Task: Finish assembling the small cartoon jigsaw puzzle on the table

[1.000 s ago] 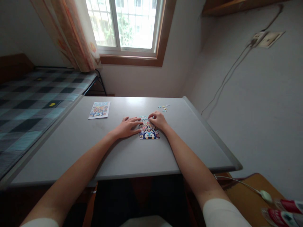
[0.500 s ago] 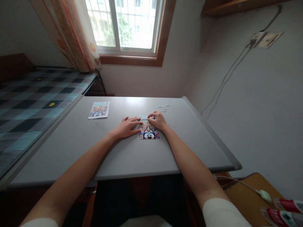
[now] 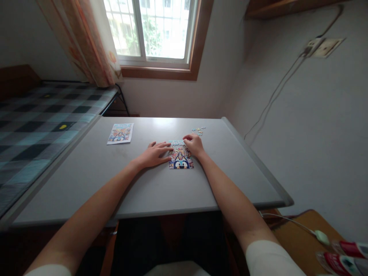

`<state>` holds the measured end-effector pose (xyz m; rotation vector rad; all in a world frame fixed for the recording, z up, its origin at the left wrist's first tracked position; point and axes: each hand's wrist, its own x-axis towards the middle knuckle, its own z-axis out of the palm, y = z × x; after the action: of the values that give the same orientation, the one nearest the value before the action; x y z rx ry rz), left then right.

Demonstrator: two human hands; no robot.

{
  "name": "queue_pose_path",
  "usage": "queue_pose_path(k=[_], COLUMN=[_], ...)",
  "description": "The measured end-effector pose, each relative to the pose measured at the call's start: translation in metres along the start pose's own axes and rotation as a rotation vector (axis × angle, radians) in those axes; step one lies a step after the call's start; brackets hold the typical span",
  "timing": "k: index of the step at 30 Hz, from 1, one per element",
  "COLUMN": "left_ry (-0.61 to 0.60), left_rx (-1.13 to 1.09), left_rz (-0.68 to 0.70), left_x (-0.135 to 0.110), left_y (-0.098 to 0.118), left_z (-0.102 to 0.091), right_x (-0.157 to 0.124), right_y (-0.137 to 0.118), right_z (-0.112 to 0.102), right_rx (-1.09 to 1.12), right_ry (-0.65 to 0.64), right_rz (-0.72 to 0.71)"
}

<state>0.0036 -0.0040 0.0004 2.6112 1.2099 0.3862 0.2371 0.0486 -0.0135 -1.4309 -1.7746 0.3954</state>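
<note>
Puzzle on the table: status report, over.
Left hand flat on table, fingers against left edge of puzzle. Right hand on its top right corner. Loose pieces apart beyond; picture card far left.

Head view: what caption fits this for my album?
Left hand beside a colourful puzzle, right hand at its far edge, loose pieces and a card on the table.

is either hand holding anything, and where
Nothing looks gripped. The left hand lies flat at the left edge of the jigsaw puzzle; the right hand presses on its top right corner.
</note>
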Motion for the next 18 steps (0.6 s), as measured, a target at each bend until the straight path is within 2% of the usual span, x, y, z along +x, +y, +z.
queue_pose_path(k=[3, 6, 18], left_ry=[-0.003, 0.002, -0.008], left_rx=[0.002, 0.005, 0.003], left_rz=[-0.002, 0.003, 0.006], left_x=[-0.0001, -0.0001, -0.0002], left_y=[-0.0004, -0.0007, 0.0004], left_z=[0.0003, 0.0005, -0.0013], right_x=[0.0016, 0.0020, -0.0018], right_y=[0.0043, 0.0064, -0.0006], right_z=[-0.0010, -0.0015, -0.0010], right_rx=[0.027, 0.034, -0.110], right_ry=[0.062, 0.071, -0.051], right_rz=[0.069, 0.099, 0.046])
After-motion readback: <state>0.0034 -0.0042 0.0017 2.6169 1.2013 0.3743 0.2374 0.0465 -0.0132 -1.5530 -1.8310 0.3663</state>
